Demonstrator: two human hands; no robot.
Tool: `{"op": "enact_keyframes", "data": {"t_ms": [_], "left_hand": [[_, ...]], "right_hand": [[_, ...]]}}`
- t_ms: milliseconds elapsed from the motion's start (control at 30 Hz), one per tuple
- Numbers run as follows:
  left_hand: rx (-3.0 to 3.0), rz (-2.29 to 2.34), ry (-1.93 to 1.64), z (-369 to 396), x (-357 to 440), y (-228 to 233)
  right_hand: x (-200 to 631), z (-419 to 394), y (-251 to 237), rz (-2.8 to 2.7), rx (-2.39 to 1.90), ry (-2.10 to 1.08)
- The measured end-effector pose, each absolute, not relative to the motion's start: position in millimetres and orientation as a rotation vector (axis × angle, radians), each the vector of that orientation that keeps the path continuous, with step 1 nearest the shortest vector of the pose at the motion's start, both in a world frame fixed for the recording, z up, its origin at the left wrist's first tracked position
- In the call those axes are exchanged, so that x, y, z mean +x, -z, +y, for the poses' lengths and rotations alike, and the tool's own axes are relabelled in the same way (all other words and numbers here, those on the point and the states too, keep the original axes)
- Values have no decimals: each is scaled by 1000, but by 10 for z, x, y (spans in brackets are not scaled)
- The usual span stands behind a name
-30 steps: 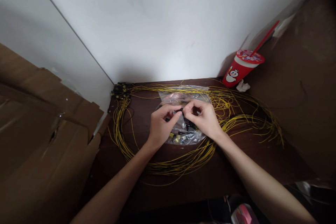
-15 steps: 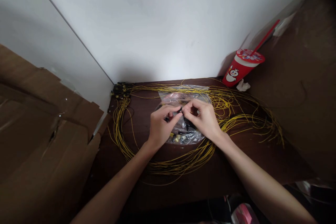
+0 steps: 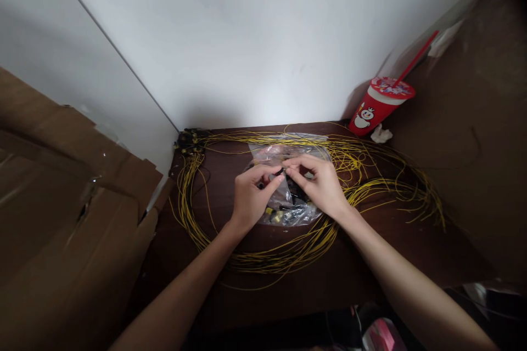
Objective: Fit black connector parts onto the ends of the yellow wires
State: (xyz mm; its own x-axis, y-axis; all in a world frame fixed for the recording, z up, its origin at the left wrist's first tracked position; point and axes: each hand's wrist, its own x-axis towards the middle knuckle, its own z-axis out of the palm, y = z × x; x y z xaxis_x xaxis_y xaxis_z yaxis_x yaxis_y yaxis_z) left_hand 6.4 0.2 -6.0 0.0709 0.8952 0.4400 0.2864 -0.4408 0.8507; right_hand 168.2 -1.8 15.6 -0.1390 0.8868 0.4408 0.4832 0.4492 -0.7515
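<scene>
My left hand [image 3: 252, 193] pinches a small black piece [image 3: 279, 171] between thumb and forefinger; its exact kind is too small to make out. Close against it, my right hand [image 3: 320, 182] has thumb and fingertips closed at the piece's right end. Whether the right fingers hold a separate part is hidden. Beneath both hands lies a clear plastic bag [image 3: 294, 215] with black and yellow small parts in it. Long yellow and black wires [image 3: 284, 263] curve around the bag in a loose loop on the dark brown table [image 3: 230, 301].
Black connectors [image 3: 190, 141] bunch at the wires' far left end. A red cup [image 3: 376, 107] with a straw stands at the back right, beside a crumpled tissue [image 3: 381, 134]. Cardboard [image 3: 69, 214] rises on the left. A white wall [image 3: 247, 38] closes the back.
My right fingertips have shifted slightly at the black piece, and more of it shows between the hands. Everything else has stayed in place.
</scene>
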Motion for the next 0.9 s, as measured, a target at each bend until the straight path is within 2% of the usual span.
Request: {"op": "enact_keyframes", "data": {"t_ms": [900], "left_hand": [[1767,1240,-1379,-14,66,75]], "right_hand": [[1648,-13,-131,-1577,-1088,-841]]}}
